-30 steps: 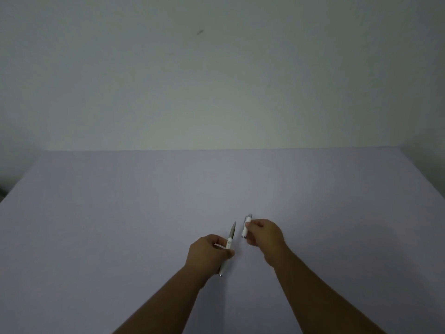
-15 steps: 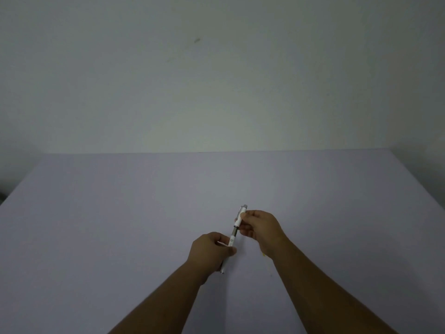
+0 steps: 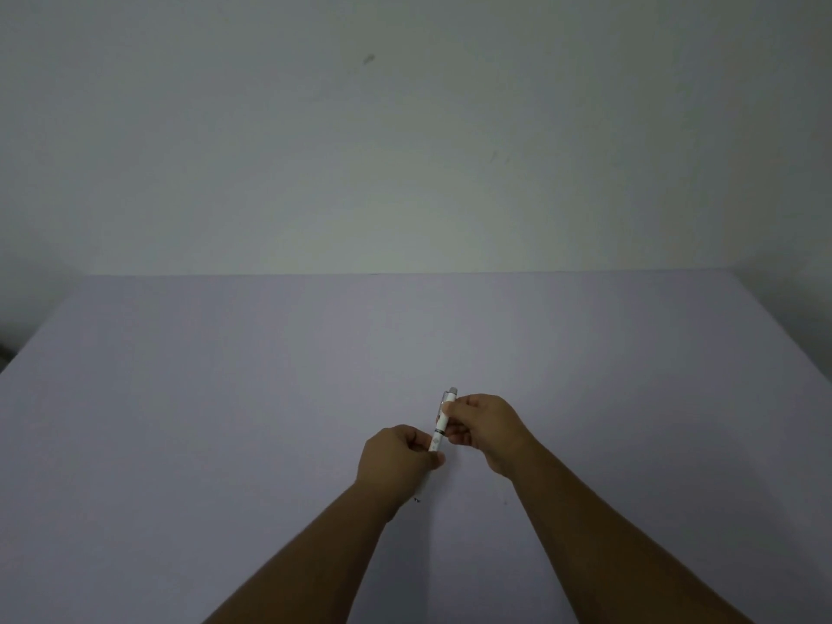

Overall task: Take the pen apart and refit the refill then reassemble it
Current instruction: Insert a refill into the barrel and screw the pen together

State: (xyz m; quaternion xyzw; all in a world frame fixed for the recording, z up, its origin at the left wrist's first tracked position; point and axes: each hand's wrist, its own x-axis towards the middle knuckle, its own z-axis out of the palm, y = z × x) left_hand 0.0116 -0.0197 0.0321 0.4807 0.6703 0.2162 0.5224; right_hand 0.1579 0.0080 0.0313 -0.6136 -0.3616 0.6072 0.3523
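A white pen is held above the near middle of a pale lilac table, its two halves now brought together in line. A second ago the upper barrel was kept apart in the right hand, with the bare refill standing out of the lower section; half a second ago the barrel was being slid down over it. Now the refill is hidden inside, and a dark ring is seen where the halves meet. The left hand is closed around the lower section, whose tip is just visible below the fist on the near side. The right hand is pinched by thumb and fingertips on the upper barrel, the clicker end pointing toward the far side. The refill is judged to be refitted and reassembly to be nearly done; whether the joint is fully screwed tight cannot be told. A twist of the upper barrel against the held lower section is likely what remains, and a crooked start could be jammed
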